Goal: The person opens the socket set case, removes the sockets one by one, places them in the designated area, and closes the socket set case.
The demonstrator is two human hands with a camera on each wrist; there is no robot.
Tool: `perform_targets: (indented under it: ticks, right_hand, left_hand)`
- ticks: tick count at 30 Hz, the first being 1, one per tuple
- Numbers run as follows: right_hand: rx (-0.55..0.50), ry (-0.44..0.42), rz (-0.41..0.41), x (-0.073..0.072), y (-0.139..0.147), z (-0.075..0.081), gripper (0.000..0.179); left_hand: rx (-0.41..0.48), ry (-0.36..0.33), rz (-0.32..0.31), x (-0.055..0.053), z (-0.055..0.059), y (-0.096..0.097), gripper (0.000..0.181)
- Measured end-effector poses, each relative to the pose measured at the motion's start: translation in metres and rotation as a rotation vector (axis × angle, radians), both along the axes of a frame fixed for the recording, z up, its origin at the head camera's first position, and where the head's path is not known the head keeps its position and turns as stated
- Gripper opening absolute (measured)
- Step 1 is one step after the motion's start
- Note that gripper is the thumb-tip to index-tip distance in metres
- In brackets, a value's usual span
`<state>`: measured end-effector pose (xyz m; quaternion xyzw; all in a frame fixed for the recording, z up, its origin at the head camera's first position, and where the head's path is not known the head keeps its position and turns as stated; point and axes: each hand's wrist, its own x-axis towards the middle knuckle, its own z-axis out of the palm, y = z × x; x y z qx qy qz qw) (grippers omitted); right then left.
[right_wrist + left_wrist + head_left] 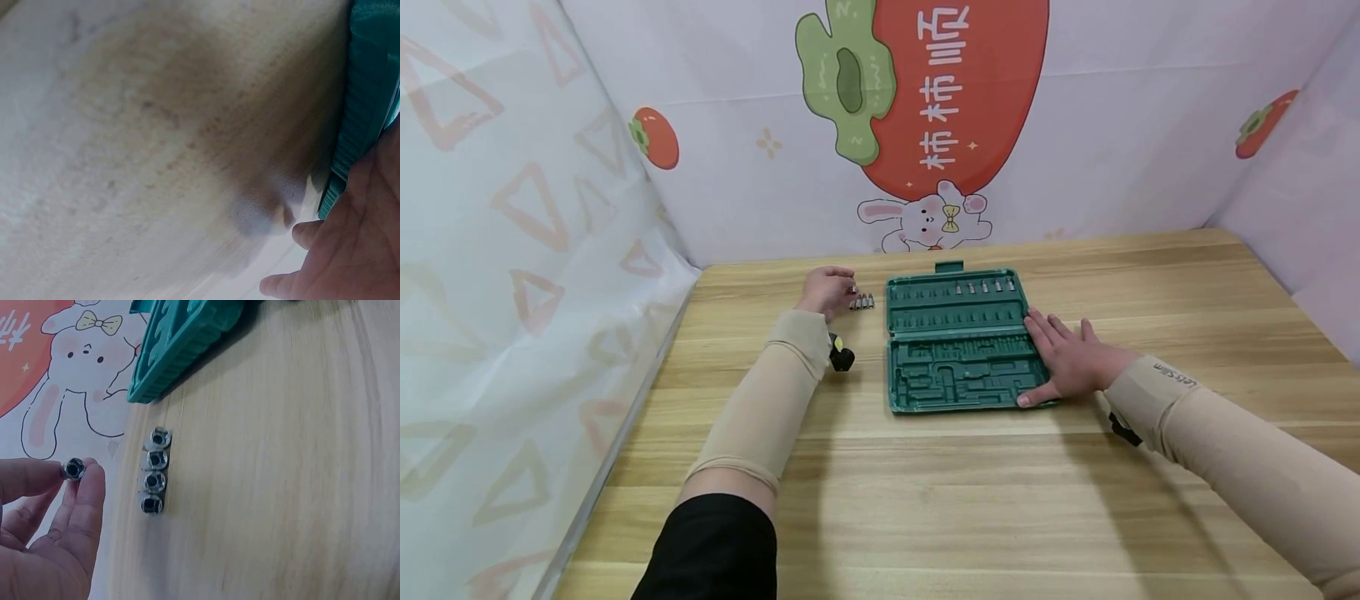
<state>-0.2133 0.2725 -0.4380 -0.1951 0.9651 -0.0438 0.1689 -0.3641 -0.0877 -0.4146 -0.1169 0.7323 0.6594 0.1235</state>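
Observation:
My left hand (827,292) pinches a small metal socket (74,468) between thumb and fingers, its square hole showing in the left wrist view. Beside it, several like sockets (154,470) stand in a close row on the table, left of the case. The green plastic tool case (955,337) lies unfolded flat, and several sockets (985,287) sit at the right of its top row. My right hand (1075,358) rests with straight, spread fingers on the case's right edge; the right wrist view shows its palm against the green side wall (369,94).
All of this lies on a wood-grain table (970,500). A printed cloth (1105,150) with a persimmon and a rabbit hangs behind the table's back edge. White cloth walls (512,275) close off the left and right sides.

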Motion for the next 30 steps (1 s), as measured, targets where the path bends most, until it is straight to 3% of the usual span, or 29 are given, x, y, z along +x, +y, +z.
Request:
perform_targets:
  ticks: [7, 14, 23, 30]
  right_hand:
    - [-0.016, 0.0, -0.009, 0.001, -0.001, 0.0, 0.134]
    - [-0.032, 0.003, -0.011, -0.002, 0.003, -0.009, 0.136]
    - [-0.061, -0.008, -0.013, 0.0, 0.001, -0.003, 0.133]
    - [-0.037, -0.017, -0.019, 0.0, 0.001, -0.003, 0.133]
  left_hand:
    - [-0.065, 0.031, -0.017, -0.003, -0.003, -0.013, 0.036]
    - [-0.154, 0.024, -0.024, -0.006, -0.011, -0.025, 0.034]
    - [-0.438, 0.069, -0.157, -0.011, -0.018, -0.028, 0.024]
    - [-0.573, 0.09, -0.191, -0.013, -0.021, -0.021, 0.023]
